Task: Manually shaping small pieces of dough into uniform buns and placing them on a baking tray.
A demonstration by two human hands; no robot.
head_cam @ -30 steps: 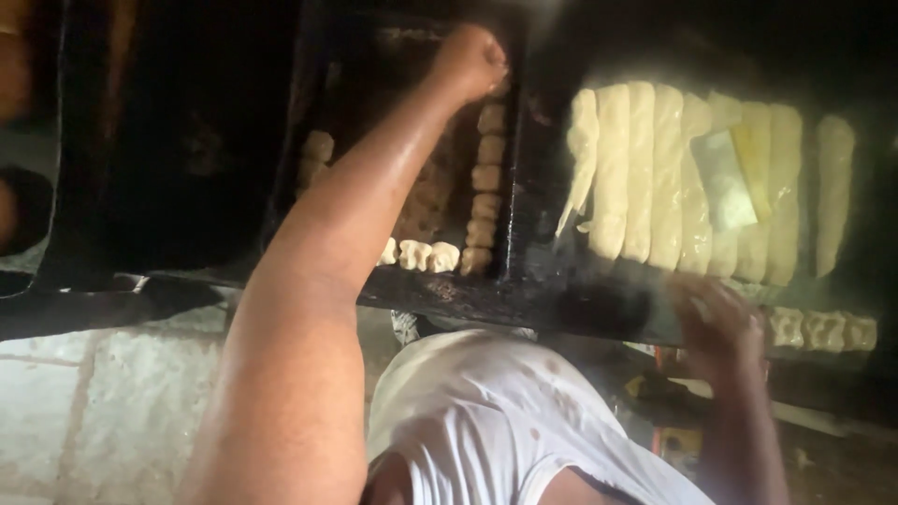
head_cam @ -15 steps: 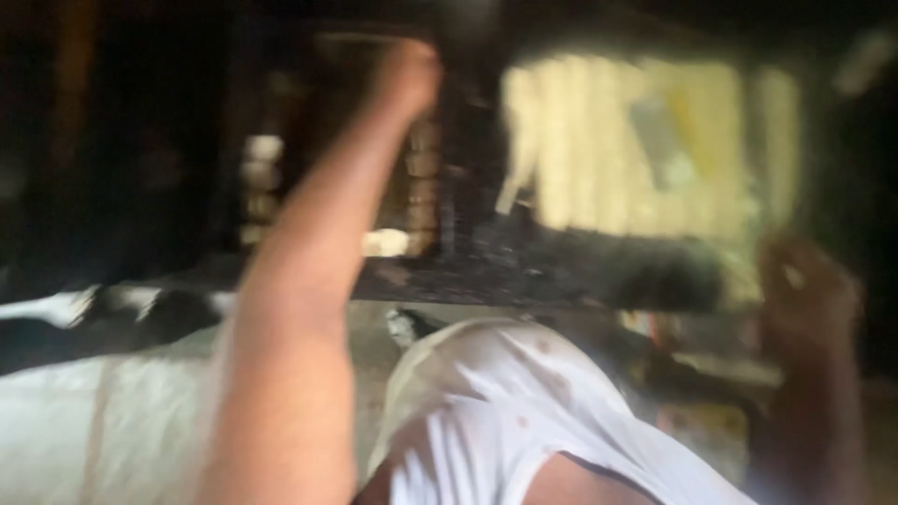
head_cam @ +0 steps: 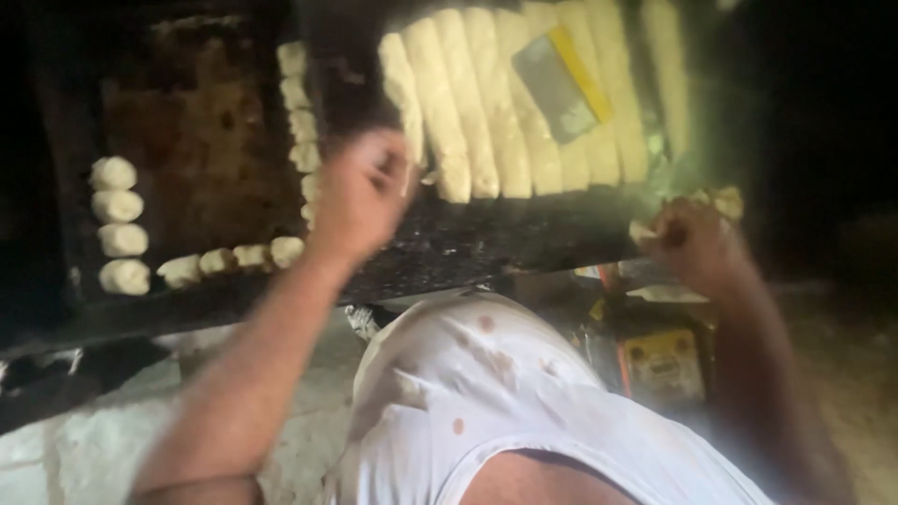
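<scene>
My left hand (head_cam: 360, 192) hovers blurred over the dark tray edge, fingers curled, with nothing visible in it. It is right by the near end of the leftmost pale dough log (head_cam: 412, 103). Several dough logs (head_cam: 496, 103) lie side by side on a dark board, with a flat scraper (head_cam: 561, 84) with a yellow edge resting on them. My right hand (head_cam: 687, 245) is closed around a small pale lump of dough (head_cam: 722, 200) at the board's right near corner. A black baking tray (head_cam: 187, 140) on the left holds small dough pieces (head_cam: 117, 224) along its edges.
My white stained shirt (head_cam: 468, 393) fills the lower middle. A yellow and orange container (head_cam: 662, 360) sits below the board on the right. Pale stone floor (head_cam: 65, 449) shows at the lower left. The far right is dark.
My left hand has pulled back from the far row of dough pieces on the tray towards the near end of the dough logs. The view has shifted closer.
</scene>
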